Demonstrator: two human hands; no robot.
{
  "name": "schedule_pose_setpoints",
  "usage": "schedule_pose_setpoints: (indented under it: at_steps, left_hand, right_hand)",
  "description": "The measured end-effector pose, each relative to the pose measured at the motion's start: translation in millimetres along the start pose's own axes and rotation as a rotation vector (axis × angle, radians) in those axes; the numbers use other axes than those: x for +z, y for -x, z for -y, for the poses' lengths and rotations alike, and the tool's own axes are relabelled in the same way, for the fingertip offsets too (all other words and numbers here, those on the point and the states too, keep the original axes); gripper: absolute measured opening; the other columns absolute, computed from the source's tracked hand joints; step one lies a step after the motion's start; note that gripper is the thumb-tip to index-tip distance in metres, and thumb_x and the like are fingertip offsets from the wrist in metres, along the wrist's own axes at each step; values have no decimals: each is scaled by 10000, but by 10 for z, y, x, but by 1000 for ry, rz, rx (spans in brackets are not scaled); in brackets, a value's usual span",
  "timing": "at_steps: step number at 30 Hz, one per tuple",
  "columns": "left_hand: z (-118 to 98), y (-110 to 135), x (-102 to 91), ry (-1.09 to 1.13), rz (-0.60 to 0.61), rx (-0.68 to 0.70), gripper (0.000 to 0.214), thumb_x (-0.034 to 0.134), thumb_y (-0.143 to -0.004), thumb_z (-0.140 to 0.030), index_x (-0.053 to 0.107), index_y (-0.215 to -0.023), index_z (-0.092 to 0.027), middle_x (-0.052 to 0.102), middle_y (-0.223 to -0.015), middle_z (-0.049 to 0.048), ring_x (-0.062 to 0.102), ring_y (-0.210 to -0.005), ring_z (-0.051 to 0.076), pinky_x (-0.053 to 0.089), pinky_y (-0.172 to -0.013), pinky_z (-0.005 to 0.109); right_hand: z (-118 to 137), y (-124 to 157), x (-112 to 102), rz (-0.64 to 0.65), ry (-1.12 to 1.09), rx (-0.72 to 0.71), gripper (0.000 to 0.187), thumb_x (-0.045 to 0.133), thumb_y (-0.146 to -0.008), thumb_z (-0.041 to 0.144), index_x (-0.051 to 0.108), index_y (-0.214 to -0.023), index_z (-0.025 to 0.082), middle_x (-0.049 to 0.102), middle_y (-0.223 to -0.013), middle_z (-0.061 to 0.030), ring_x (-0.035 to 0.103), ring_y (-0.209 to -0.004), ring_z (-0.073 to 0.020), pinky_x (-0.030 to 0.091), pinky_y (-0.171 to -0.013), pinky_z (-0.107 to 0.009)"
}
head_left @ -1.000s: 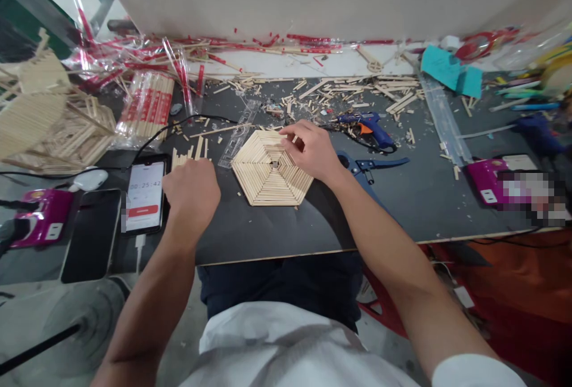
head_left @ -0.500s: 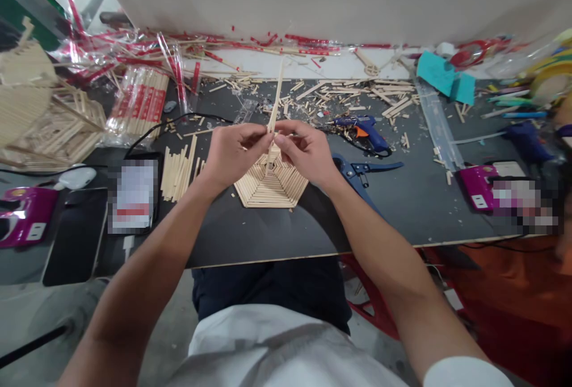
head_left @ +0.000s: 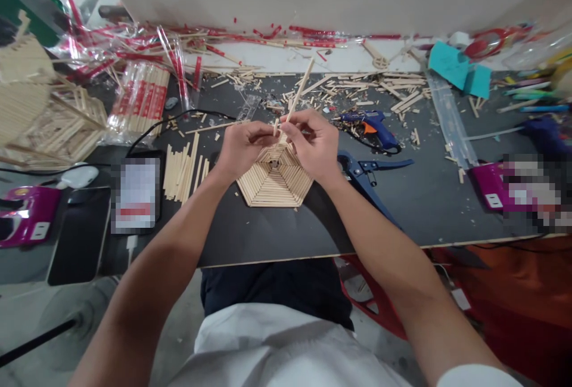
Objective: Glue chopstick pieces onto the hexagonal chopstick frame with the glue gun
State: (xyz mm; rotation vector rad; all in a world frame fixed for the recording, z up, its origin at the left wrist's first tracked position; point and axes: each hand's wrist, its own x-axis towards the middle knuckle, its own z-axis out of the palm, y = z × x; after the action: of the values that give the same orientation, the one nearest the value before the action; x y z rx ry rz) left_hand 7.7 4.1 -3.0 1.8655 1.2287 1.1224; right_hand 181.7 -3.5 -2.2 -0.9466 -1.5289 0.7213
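My right hand (head_left: 316, 144) pinches a long thin wooden stick (head_left: 300, 89), which slants up and to the right. Between the fingertips of my left hand (head_left: 245, 147), closed in a pinch, is a short stick piece (head_left: 276, 127). The fingertips of both hands nearly meet. Below them, a hexagonal panel (head_left: 273, 195) of concentric wooden sticks lies flat on the dark table, its far part hidden by the hands. Loose cut sticks (head_left: 181, 172) lie left of the panel, and a blue-handled cutter (head_left: 364, 181) rests to its right.
A blue glue gun (head_left: 375, 127) lies behind the cutter. Stick scraps (head_left: 393, 89) litter the back. Packed sticks (head_left: 142, 98), a phone with a lit screen (head_left: 135, 193), a dark phone (head_left: 80, 235) and stick-built pieces (head_left: 67, 112) are at left; a purple box (head_left: 491, 187) at right.
The long stick has swung from nearly upright to leaning right, now in my right hand alone. A short piece shows apart from it in my left fingertips. The view has shifted slightly.
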Motion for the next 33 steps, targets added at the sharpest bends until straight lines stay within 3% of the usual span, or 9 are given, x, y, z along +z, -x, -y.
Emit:
schedule_pose_setpoints:
  at_steps: [11, 20, 25, 33]
  left_hand:
    - [27, 40, 8, 52, 18, -72, 82, 730, -795, -200, 792, -832, -162, 785, -815, 37, 711, -750, 158, 572, -713, 264]
    - [41, 30, 18, 105, 45, -65, 126, 724, -805, -247, 796, -828, -145, 756, -766, 34, 678, -705, 142, 537, -669, 245]
    - [9, 23, -7, 35, 78, -51, 135, 696, -822, -228, 796, -838, -138, 766, -801, 52, 677, -708, 141, 529, -673, 250]
    - [-7, 32, -44, -25, 104, -16, 169, 666, -851, -250, 804, -837, -153, 786, -841, 50, 689, -712, 143, 535, -673, 252]
  right_hand:
    - [1, -19, 5, 26, 67, -32, 391, 652, -905, 643, 746, -914, 263, 713, -937, -42, 669, -816, -182, 561, -732, -352]
    - [-84, -7, 41, -27, 69, 17, 406, 666, -891, 649, 751, -923, 253, 711, -890, -25, 672, -750, -158, 561, -655, -312]
    - [-71, -22, 25, 12, 62, 40, 285, 689, -922, 523, 745, -915, 244, 715, -893, -6, 581, -554, -96, 518, -552, -288]
    - [31, -79, -31, 53, 155, -6, 89, 733, -890, 278, 755, -830, 216, 742, -841, -12, 655, -767, -150, 530, -739, -318]
